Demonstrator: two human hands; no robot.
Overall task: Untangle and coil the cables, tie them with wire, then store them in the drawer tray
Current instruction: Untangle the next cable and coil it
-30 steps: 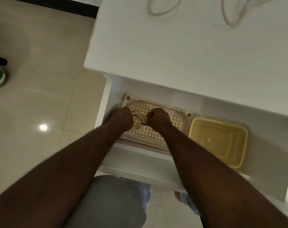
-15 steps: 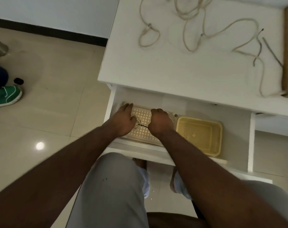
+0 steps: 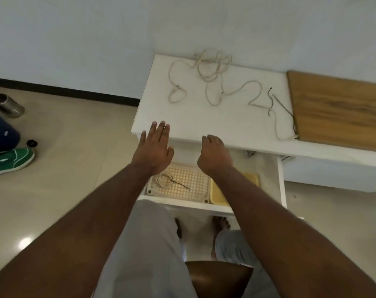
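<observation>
A small coiled cable (image 3: 164,180) tied with dark wire lies in the cream perforated tray (image 3: 191,186) inside the open drawer (image 3: 280,181). My left hand (image 3: 153,150) hovers above the tray's far left corner, fingers spread and empty. To its right, my right hand (image 3: 214,155) hangs above the drawer with loosely curled fingers, holding nothing. On the white tabletop (image 3: 161,117), a long beige cable (image 3: 213,82) sprawls in tangled loops. Two dark wire pieces (image 3: 271,101) lie near its right end.
A yellow basket (image 3: 219,196) sits right of the cream tray, partly under my right arm. A wooden board (image 3: 342,110) covers the tabletop's right side. On the floor at left are a green shoe (image 3: 10,160), a blue container (image 3: 0,130) and a steel cup (image 3: 6,105).
Both hands let go of the tied coil and rose out of the drawer toward the tabletop edge. The coil stays in the cream tray. The view tilted up.
</observation>
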